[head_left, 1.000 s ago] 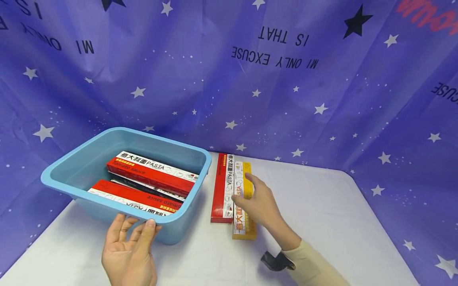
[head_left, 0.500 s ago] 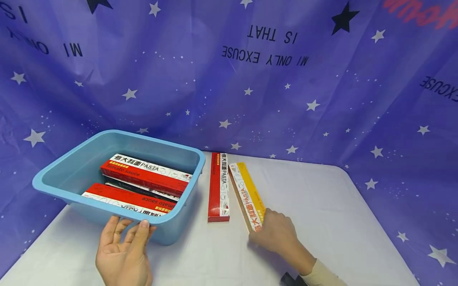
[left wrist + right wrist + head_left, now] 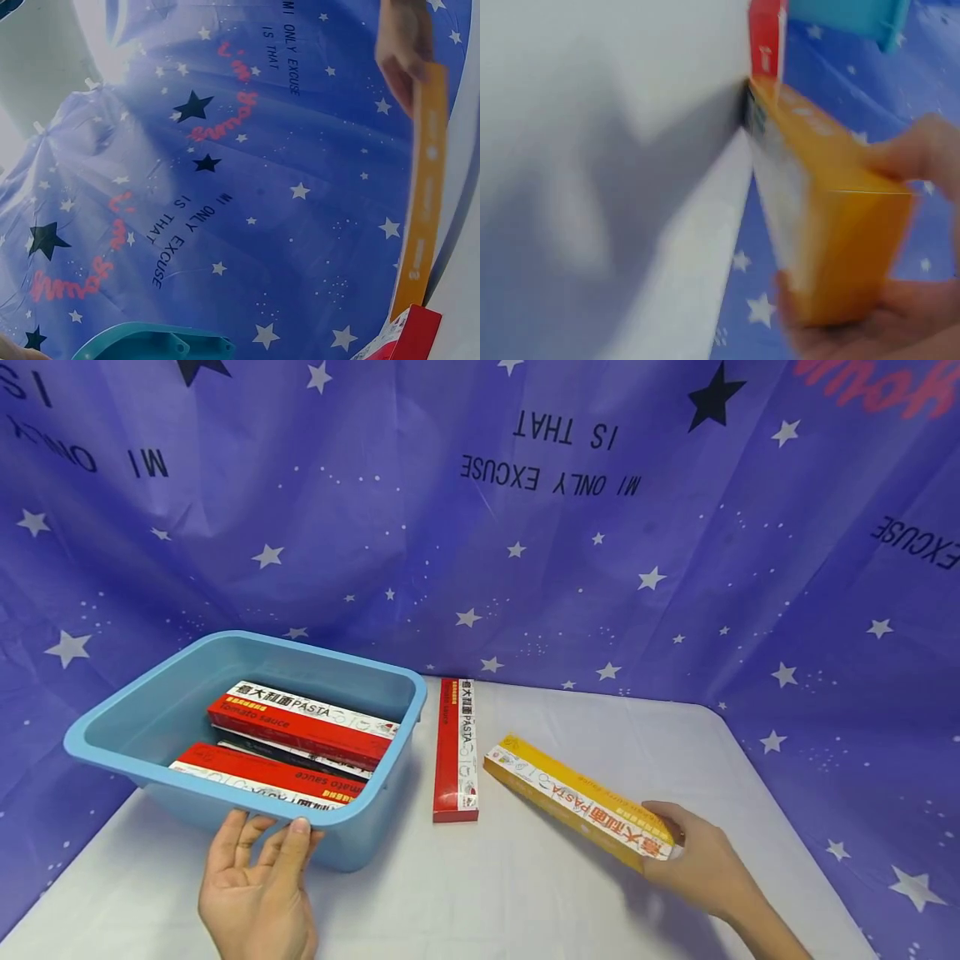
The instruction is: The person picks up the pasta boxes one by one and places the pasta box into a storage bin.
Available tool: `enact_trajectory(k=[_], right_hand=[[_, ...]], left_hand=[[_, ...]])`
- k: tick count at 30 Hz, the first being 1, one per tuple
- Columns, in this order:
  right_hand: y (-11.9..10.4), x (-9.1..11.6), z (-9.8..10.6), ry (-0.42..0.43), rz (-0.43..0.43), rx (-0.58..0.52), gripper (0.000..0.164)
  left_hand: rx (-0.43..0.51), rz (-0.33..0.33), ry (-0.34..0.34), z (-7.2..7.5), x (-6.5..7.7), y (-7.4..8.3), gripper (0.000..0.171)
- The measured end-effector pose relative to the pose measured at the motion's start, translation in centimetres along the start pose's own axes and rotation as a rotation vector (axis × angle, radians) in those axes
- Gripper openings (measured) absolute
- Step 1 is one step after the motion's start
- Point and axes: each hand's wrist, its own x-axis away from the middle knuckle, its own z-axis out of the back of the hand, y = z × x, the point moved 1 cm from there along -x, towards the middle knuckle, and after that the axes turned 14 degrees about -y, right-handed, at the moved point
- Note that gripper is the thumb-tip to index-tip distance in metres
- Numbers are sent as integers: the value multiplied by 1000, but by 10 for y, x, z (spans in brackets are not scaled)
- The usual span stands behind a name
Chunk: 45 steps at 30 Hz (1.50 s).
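Observation:
My right hand [image 3: 701,864] grips one end of a yellow and white pasta box [image 3: 577,797], its far end angled to the left. In the right wrist view the thumb lies on one side of this yellow box [image 3: 840,195] and fingers on the other. My left hand [image 3: 258,885] holds the front rim of a blue plastic basin [image 3: 375,852], thumb and fingertips at the edge. Inside the basin lie a red and white pasta box [image 3: 307,722], another red box [image 3: 270,772] and a dark box [image 3: 300,756] between them. A red pasta box [image 3: 456,752] lies on the table.
A white cloth covers the table [image 3: 480,893]. Behind it and at both sides hangs a purple curtain [image 3: 570,568] with stars and lettering. The red box on the table lies between the basin and the yellow box.
My right hand has taken hold of the yellow box, drawn it away from the red box toward the right and turned it. My left hand stays at the basin's rim.

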Motion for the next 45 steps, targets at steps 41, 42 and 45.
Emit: enact_trajectory(k=[41,42,45], right_hand=[[-296,-82,-44,-52,700,-440,60],[-300,-84,-50,-52,695,-404,61],[-309,-87,-66,-53,695,-303,62]], left_hand=[[37,-23,25,6,3,-3,70],[34,-22,22,6,2,-3,71],[12,-17,18,6,2,-3,72]])
